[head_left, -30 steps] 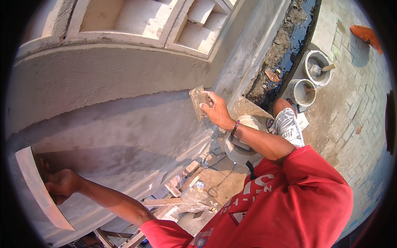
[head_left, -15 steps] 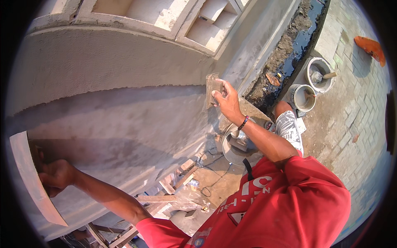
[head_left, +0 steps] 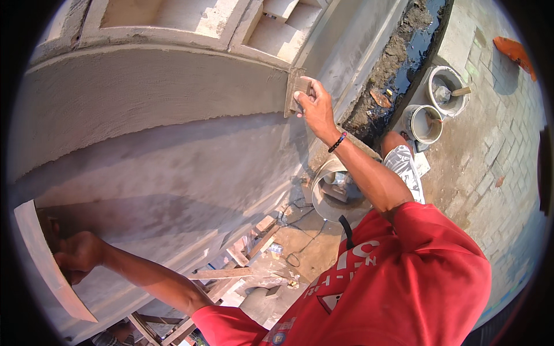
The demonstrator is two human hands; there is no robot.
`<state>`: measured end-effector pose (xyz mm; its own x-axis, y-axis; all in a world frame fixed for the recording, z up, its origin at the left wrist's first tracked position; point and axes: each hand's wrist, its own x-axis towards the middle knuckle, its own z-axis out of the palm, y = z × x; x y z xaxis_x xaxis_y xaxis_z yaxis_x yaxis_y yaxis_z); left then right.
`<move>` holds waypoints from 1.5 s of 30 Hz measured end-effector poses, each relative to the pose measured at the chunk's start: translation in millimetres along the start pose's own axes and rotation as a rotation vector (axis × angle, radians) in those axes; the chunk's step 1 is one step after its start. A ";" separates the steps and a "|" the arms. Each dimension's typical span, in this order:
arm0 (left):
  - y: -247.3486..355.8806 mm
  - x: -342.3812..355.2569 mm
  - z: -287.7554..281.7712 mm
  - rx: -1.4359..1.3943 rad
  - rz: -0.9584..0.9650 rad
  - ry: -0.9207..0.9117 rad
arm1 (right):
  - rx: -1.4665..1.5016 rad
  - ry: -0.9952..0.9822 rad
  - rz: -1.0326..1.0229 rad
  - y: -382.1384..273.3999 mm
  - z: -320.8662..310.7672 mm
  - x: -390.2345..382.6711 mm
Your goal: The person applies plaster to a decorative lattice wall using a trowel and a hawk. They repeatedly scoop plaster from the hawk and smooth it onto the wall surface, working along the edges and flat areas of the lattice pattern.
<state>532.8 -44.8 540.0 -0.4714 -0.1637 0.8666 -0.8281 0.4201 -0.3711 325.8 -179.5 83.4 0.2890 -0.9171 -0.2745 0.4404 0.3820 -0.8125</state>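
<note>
My right hand (head_left: 317, 109) pinches a small, flat wooden float (head_left: 293, 95) smeared with mortar, thumb on its near face. The float lies against the wall corner, at the right end of a band of fresh, damp plaster (head_left: 156, 83). Below that band the wall surface (head_left: 190, 150) is smoother and mottled grey. At the far left, my left hand (head_left: 81, 254) is closed at the back of a wide, thin wooden board (head_left: 47, 259), which curves in the view. Its fingers are partly hidden behind the board and in shadow.
Pale window frames (head_left: 231, 43) top the plaster. A large bucket (head_left: 323, 199) with tools stands below my right arm. Two mortar buckets (head_left: 426, 124) sit beside a wet ditch (head_left: 412, 63) at right. Wooden planks (head_left: 222, 273) lie below the wall. An orange object (head_left: 515, 56) rests on the paving.
My right hand has moved the float upward along the wall corner, toward the window frame. The left hand keeps its hold on the board, and the whole view has shifted slightly.
</note>
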 end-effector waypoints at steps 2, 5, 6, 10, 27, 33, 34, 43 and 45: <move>-1.7 2.3 2.2 0.004 -0.008 -0.020 | -0.056 0.026 -0.022 15.7 12.0 -9.4; -7.1 2.9 -2.7 0.018 -0.018 -0.032 | -0.264 -0.232 0.061 67.5 -5.5 -39.0; -6.0 -1.0 -5.2 0.038 -0.012 -0.027 | -0.184 -0.249 0.067 52.5 -9.5 -49.6; -6.2 -0.8 -9.9 -0.028 -0.023 0.008 | 0.032 0.021 0.019 4.8 -16.0 -9.0; -4.8 -0.3 3.9 0.006 -0.041 0.068 | -0.123 -0.019 -0.014 30.9 13.2 -20.3; -4.5 -7.7 -16.1 -0.011 -0.093 0.051 | 0.088 0.021 0.042 -32.7 10.5 -23.5; -5.8 -5.6 -16.8 -0.026 -0.110 0.056 | 0.123 0.048 -0.010 -39.1 9.1 -6.2; -1.2 -7.2 -13.0 0.034 -0.087 0.010 | -0.051 -0.113 0.012 -36.1 23.4 -40.4; -7.8 -5.3 -20.6 0.037 -0.065 0.013 | 0.061 0.017 -0.017 -67.7 22.5 -14.8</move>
<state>548.0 -28.8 545.2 -0.4120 -0.1776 0.8937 -0.8678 0.3754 -0.3254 310.9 -189.2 154.1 0.2669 -0.9251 -0.2701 0.4962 0.3722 -0.7844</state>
